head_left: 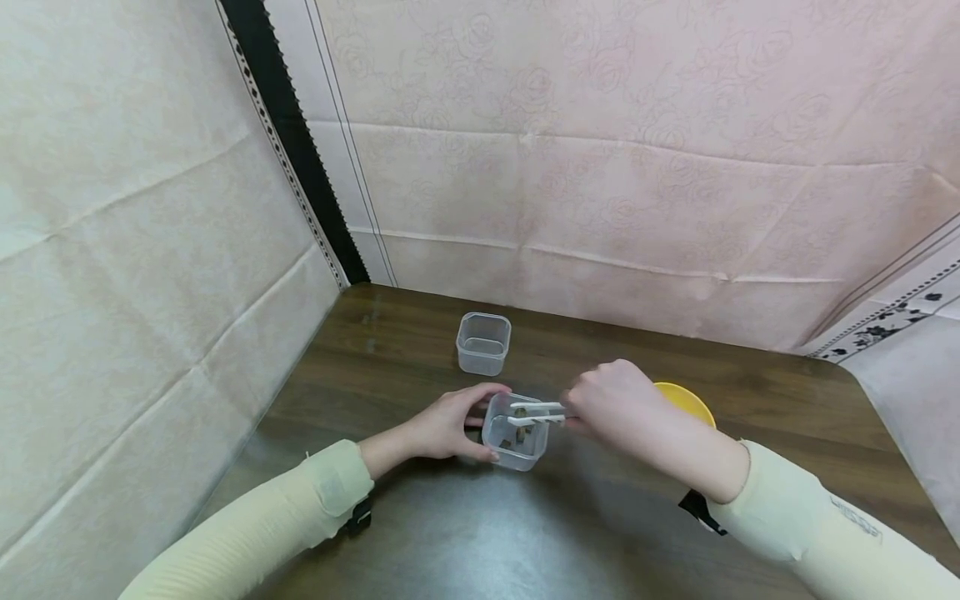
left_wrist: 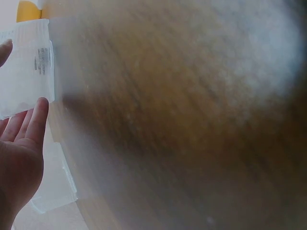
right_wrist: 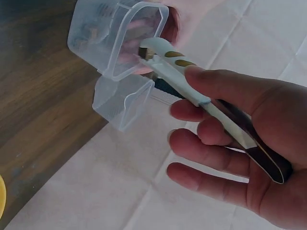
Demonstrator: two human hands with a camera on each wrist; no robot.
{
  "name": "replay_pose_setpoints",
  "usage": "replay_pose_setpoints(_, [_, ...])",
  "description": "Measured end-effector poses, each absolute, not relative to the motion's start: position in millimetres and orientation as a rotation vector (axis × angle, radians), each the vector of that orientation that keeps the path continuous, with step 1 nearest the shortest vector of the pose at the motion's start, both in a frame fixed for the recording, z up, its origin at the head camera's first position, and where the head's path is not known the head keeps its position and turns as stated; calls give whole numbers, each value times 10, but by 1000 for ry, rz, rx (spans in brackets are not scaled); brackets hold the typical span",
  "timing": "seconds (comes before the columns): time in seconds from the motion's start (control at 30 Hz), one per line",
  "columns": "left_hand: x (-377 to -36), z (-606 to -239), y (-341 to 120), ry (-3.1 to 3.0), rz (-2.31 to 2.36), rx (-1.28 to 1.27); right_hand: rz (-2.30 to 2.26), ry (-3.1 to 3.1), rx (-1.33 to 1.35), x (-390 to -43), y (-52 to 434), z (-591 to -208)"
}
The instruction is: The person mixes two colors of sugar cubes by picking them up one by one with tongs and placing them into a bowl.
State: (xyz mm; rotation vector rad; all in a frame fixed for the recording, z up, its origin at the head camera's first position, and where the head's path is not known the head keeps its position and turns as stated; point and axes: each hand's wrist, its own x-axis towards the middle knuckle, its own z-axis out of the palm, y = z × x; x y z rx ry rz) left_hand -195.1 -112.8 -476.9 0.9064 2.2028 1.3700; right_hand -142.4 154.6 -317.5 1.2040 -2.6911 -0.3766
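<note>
My left hand (head_left: pixel 448 427) grips a small clear plastic container (head_left: pixel 515 431) on the dark wooden table (head_left: pixel 465 525), thumb and fingers around its left side. Small dark pieces lie inside it. My right hand (head_left: pixel 617 407) holds white-tipped tongs (head_left: pixel 536 413) whose tips reach over the container's mouth. In the right wrist view the tongs (right_wrist: pixel 201 98) lie across my fingers (right_wrist: pixel 211 143), tips at the container's rim (right_wrist: pixel 120 43). The left wrist view shows my left fingers (left_wrist: pixel 29 129) against the container's wall (left_wrist: pixel 26 67).
A second clear container (head_left: pixel 483 342) stands farther back on the table. A yellow dish (head_left: pixel 686 402) sits partly hidden behind my right hand. Pale cloth walls (head_left: pixel 150 250) close in the left and back sides.
</note>
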Motion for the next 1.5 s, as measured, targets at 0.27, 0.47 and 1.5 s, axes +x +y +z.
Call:
replay_pose_setpoints(0.27, [-1949, -4751, -1130, 2206, 1369, 921, -348, -2602, 1208, -1379, 1681, -3165])
replay_pose_setpoints(0.47, [-1949, -4747, -1135, 2195, 1386, 925, -257, -2547, 1202, -1347, 1843, -3145])
replay_pose_setpoints(1.5, [-1956, -4777, -1133, 2207, 1366, 934, -180, -2696, 981, -1285, 2588, -3066])
